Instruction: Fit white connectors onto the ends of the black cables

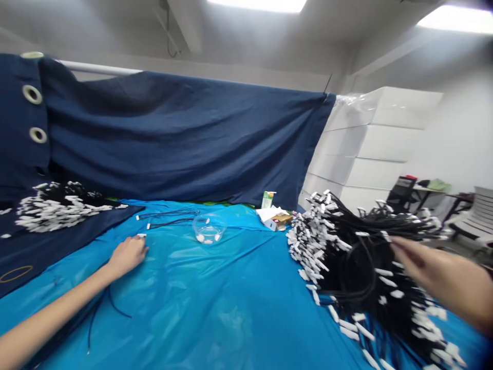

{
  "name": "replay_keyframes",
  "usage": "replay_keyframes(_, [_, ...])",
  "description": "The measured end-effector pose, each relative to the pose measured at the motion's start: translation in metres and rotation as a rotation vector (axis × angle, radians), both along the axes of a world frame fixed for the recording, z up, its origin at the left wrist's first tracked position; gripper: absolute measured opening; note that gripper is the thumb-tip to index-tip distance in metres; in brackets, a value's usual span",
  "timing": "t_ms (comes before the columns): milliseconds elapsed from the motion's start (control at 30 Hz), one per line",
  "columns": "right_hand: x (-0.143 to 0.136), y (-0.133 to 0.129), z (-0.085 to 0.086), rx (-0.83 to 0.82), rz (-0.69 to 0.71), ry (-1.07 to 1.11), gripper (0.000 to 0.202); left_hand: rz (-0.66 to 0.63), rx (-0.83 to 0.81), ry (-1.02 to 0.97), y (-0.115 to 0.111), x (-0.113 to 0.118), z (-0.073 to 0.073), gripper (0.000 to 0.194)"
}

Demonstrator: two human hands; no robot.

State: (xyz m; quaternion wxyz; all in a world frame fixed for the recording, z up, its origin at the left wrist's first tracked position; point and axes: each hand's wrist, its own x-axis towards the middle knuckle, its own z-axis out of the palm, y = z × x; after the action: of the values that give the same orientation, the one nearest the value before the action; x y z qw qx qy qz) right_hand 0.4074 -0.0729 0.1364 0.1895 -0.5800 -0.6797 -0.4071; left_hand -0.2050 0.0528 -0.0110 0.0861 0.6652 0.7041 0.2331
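My left hand (129, 254) rests low over the blue sheet at the left, its fingers curled beside a small white connector (141, 235). Whether they grip it is too small to tell. Black cables (94, 313) lie under and beside my left forearm. At the right, my right hand (421, 259) is blurred and reaches to a large pile of black cables with white connectors (346, 257). Its fingertips are at a white connector (385, 236) on top of the pile, and their grip is smeared by motion.
A clear bowl (209, 229) holds a few white pieces, with two black cables (171, 222) to its left. More white-ended cables (57, 208) are heaped on dark cloth at the far left. An open small box (275, 218) stands by the large pile, before a dark blue curtain (185, 139).
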Motion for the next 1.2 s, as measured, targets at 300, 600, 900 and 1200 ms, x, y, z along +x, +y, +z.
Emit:
replay_keyframes(300, [-0.13, -0.04, -0.053, -0.173, 0.537, -0.328, 0.026, 0.1, -0.094, 0.297, -0.009, -0.029, -0.008, 0.036])
replay_keyframes(600, [-0.169, -0.01, -0.091, -0.381, 0.62, -0.056, 0.021, 0.226, -0.055, -0.683, -0.029, -0.042, 0.033, 0.032])
replay_keyframes(900, [-0.24, 0.009, -0.102, -0.456, 0.773, 0.146, 0.021, 0.096, -0.04, -1.19, -0.08, -0.011, 0.126, 0.026])
replay_keyframes(1200, [-0.272, 0.005, -0.088, -0.706, 0.774, 0.599, 0.022, -0.092, -0.158, -1.226, -0.096, 0.068, 0.168, 0.024])
